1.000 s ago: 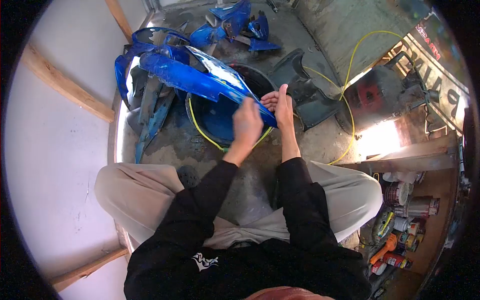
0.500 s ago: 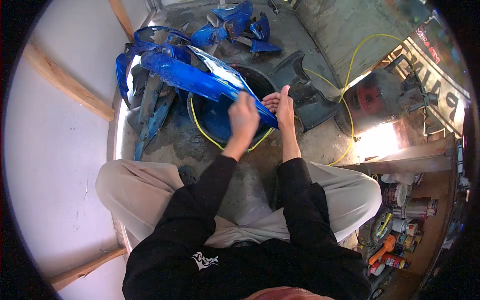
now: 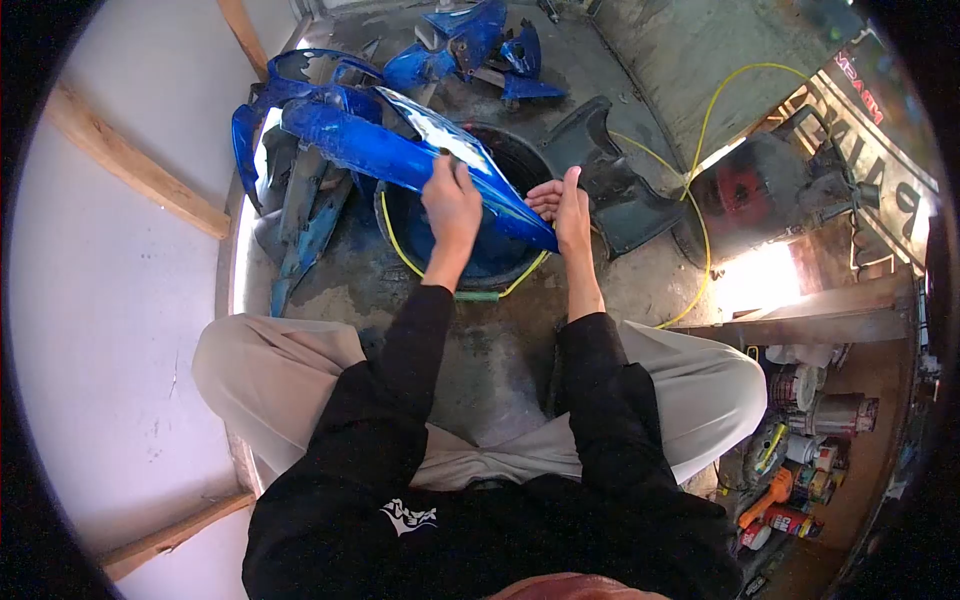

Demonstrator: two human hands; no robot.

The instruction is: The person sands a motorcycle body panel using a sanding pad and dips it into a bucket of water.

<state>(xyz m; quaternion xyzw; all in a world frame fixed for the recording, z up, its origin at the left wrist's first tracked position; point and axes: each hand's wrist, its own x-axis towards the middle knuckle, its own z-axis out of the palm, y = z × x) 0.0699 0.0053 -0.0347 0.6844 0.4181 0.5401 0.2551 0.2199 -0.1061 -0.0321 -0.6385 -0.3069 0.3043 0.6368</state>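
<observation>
A long blue motorcycle body panel (image 3: 375, 150) with a white-and-silver graphic slants across a dark bucket (image 3: 518, 150), its narrow end towards me. My left hand (image 3: 452, 208) is closed against the panel's middle; a small dark bit shows at its fingertips, too little to name. At the panel's pointed end, my right hand (image 3: 566, 212) steadies the tip, fingers bent against its edge and thumb standing up. The bucket's yellow handle (image 3: 400, 250) hangs on the near side, with bluish liquid inside the bucket.
More blue panels (image 3: 470, 45) lie at the back and left. A black plastic part (image 3: 625, 205) and a dark tank (image 3: 745, 195) with a yellow hose (image 3: 705, 240) stand to the right. Cans and an orange tool (image 3: 768, 497) fill a shelf at lower right.
My left hand has moved leftwards and slightly up along the panel, uncovering the handle's green grip. My right hand and the panel have barely moved.
</observation>
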